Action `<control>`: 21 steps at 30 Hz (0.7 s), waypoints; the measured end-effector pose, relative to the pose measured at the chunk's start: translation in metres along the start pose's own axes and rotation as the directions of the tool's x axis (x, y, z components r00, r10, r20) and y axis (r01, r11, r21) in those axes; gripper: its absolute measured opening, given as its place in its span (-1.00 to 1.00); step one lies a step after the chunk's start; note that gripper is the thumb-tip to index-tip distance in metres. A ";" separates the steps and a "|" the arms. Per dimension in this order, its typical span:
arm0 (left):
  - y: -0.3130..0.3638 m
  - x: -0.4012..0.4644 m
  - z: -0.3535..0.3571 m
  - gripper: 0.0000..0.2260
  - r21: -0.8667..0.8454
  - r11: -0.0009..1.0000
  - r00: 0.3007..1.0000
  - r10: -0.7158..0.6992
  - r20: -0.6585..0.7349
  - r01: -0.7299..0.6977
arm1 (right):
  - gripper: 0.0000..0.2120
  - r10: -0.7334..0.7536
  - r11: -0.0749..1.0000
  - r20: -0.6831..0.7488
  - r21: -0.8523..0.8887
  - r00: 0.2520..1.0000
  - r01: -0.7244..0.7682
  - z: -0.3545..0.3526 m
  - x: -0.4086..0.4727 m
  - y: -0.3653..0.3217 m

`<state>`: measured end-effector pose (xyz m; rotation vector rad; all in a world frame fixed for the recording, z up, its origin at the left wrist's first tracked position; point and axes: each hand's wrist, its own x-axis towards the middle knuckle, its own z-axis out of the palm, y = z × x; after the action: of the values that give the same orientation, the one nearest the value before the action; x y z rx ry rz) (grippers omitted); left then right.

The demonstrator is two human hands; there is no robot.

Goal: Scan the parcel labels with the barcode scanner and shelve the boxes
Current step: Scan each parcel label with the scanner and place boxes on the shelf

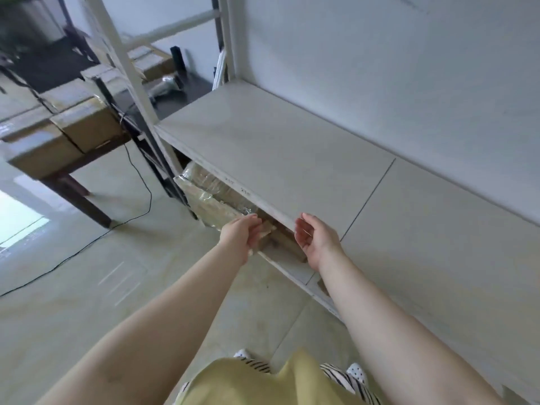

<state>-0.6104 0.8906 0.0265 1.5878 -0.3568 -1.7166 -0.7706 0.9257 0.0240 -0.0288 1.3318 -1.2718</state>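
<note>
1. Box (280, 244): on lower shelf (292, 270), 6 o'clock of upper shelf (277, 159).
2. Left hand (241, 235) fingers touch box, uncurled; right hand (314, 241) relaxed, holding nothing.
3. Likely light, rigid cardboard; tape slippery. Hold opposite sides.

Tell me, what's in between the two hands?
A small cardboard box, pushed in under the white shelf board. The left hand touches its near end; the right hand hovers open beside it. The head view shows this.
</note>
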 end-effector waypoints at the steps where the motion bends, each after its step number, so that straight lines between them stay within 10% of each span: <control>1: 0.012 0.005 -0.020 -0.90 -0.024 1.000 1.000 0.003 -0.024 -0.003 | -0.94 0.017 0.999 0.018 -0.031 1.000 -0.016 0.022 0.000 0.010; 21: 0.193 0.162 -0.179 -0.93 -0.259 0.965 0.982 -0.006 -0.186 -0.043 | -0.91 0.162 0.927 0.122 -0.359 0.979 -0.109 0.329 0.115 0.081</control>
<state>-0.3675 0.7006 0.0018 1.5265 -0.0478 -1.5155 -0.5148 0.6765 0.0034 -0.2733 1.3894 -0.8844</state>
